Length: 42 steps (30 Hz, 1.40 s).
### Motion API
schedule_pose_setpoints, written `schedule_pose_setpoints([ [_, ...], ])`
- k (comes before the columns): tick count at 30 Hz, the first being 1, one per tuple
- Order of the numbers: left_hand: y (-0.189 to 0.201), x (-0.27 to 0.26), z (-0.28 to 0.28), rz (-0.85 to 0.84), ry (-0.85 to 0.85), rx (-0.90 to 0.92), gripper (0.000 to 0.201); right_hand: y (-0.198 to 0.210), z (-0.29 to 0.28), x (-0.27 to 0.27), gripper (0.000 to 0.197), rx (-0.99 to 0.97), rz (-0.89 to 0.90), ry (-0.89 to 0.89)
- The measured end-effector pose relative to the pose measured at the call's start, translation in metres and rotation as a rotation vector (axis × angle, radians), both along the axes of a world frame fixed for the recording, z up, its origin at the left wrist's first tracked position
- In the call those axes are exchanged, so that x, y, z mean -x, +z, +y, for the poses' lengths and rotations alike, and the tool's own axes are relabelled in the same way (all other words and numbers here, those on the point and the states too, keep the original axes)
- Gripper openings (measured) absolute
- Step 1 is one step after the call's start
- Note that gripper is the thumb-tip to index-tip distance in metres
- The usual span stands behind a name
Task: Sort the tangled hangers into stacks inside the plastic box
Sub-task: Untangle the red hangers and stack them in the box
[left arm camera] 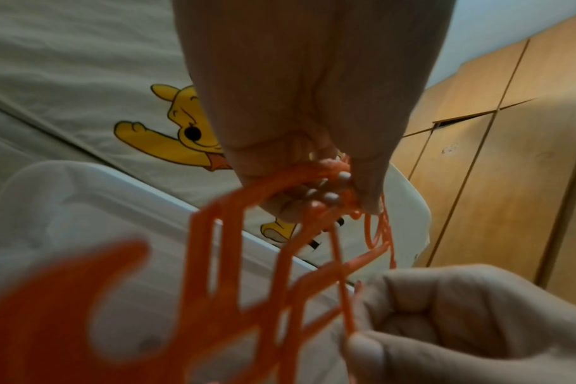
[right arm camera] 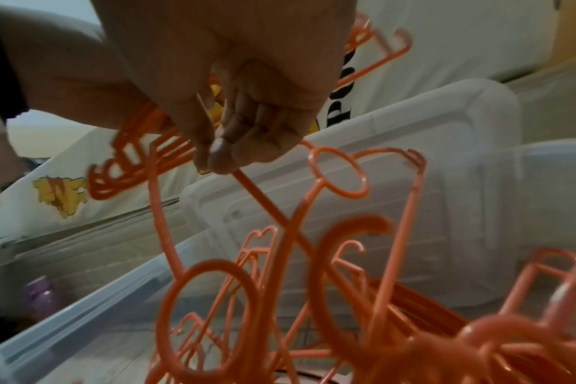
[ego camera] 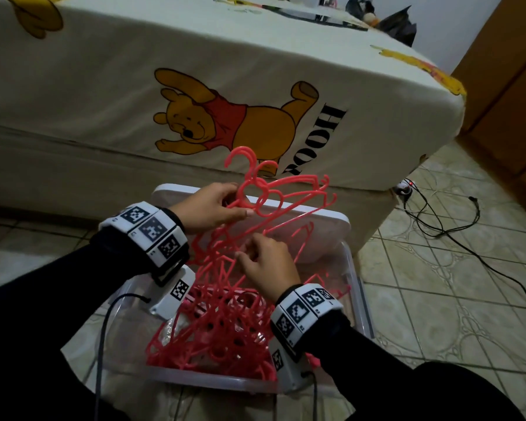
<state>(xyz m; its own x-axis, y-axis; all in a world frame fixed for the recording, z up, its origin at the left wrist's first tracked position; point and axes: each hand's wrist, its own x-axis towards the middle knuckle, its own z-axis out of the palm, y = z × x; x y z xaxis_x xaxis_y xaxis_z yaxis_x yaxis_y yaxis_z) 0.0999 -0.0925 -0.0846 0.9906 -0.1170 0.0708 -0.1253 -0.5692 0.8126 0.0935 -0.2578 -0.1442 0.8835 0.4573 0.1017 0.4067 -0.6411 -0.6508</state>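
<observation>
My left hand [ego camera: 208,205] is raised over the far end of the clear plastic box [ego camera: 363,302], fingers and thumb curled round a small bunch of pink hangers [ego camera: 281,192] near their necks; their hooks point up in front of the bed [ego camera: 104,95] and their arms fan out to the right, above the box's white lid [ego camera: 331,226], which leans against the bed at the far rim. In the left wrist view the fingertips [left arm camera: 331,198] are wrapped over several thin bars at once. My right hand [ego camera: 269,265] sits lower and nearer, over the middle of the box, and pinches a single thin hanger bar [right arm camera: 263,200] between thumb and forefinger; the right wrist view shows that bar running down from the pinch into the heap, crossing another hanger with a round ring at its neck. The rest of the tangled hangers [ego camera: 219,338] fill the box as a loose heap, hooks and rings interlocked, with a few strands drawn up from the heap toward both hands. I cannot tell whether the bar in my right hand belongs to the bunch in my left or to the heap. The box stands on the tiled floor [ego camera: 438,314] right against the bed, whose sheet carries a yellow bear print [ego camera: 225,123]. Black cables [ego camera: 456,235] trail across the tiles to the right, and wooden cupboard doors [left arm camera: 510,156] stand beyond the bed's corner. Both wrists wear white bands with black-and-white markers over black sleeves [ego camera: 43,314].
</observation>
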Motion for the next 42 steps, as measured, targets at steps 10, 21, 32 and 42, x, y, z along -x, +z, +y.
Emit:
schedule_pose_setpoints([
  [10, 0.003, -0.002, 0.015, -0.035, 0.120, 0.058, 0.014, -0.008, -0.013, -0.010, 0.013, 0.060, 0.077, 0.077],
  [21, 0.003, 0.004, 0.005, -0.150, 0.195, 0.041, 0.019, 0.029, -0.017, -0.022, 0.012, -0.435, 0.068, -0.111],
  [32, 0.005, 0.011, -0.016, -0.254, 0.109, 0.036, 0.020, 0.039, -0.021, -0.030, 0.013, -0.694, 0.329, -0.235],
  [42, 0.016, 0.001, 0.027, -0.365, 0.301, -0.159, 0.012, 0.032, -0.043, -0.010, 0.017, -0.329, 0.287, -0.028],
])
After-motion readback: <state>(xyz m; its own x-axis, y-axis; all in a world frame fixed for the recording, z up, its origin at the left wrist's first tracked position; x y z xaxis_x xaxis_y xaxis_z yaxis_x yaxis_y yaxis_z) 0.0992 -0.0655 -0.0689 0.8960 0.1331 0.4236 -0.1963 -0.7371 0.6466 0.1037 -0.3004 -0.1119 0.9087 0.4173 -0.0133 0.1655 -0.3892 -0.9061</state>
